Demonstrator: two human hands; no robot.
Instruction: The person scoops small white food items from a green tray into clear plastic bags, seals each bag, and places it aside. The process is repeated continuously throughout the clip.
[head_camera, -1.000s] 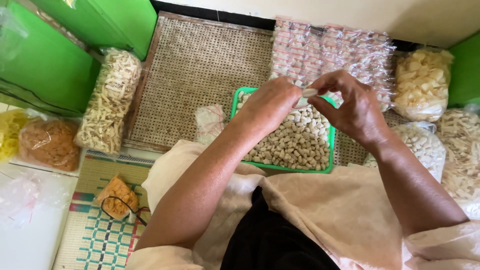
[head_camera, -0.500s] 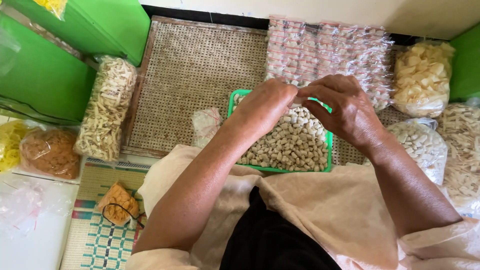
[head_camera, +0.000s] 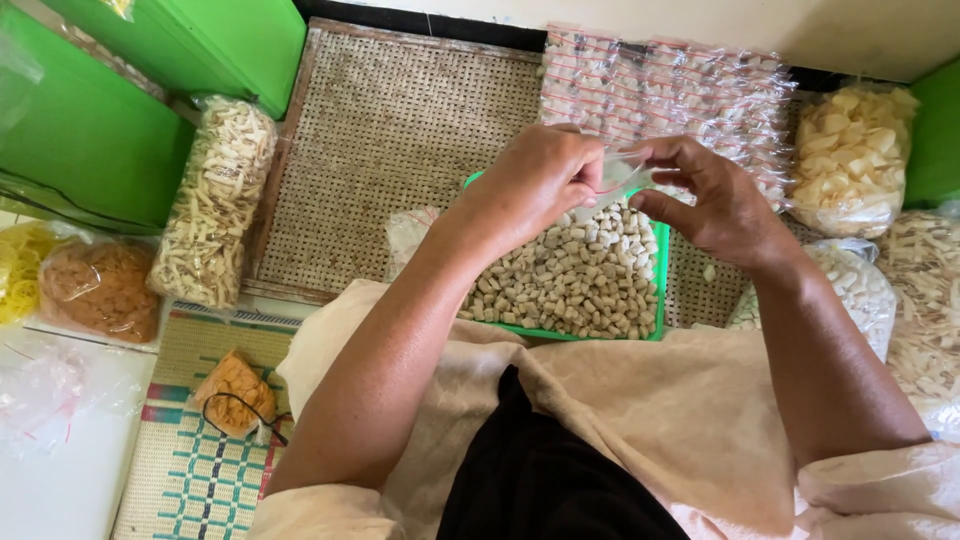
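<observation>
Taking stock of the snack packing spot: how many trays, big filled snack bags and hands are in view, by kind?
Green plastic tray of pale snack pieces: 1
Large clear bags of snacks: 6 (long pale sticks, orange-brown, yellow, pale chips, small pale pieces, pale strips)
Hands: 2, left hand and right hand, both pinching a small clear plastic bag
Total: 9

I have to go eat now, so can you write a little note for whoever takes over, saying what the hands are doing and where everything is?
Left hand: pinching one side of a small clear bag.
Right hand: pinching the bag's other side, both hands held above the green tray.
Tray: full of pale snack pieces, resting at the lap on the woven mat.
Done: rows of small filled packets lie on the mat beyond the hands.
Left: the tray still holds many loose pieces; I cannot tell whether the bag in hand holds anything.
</observation>
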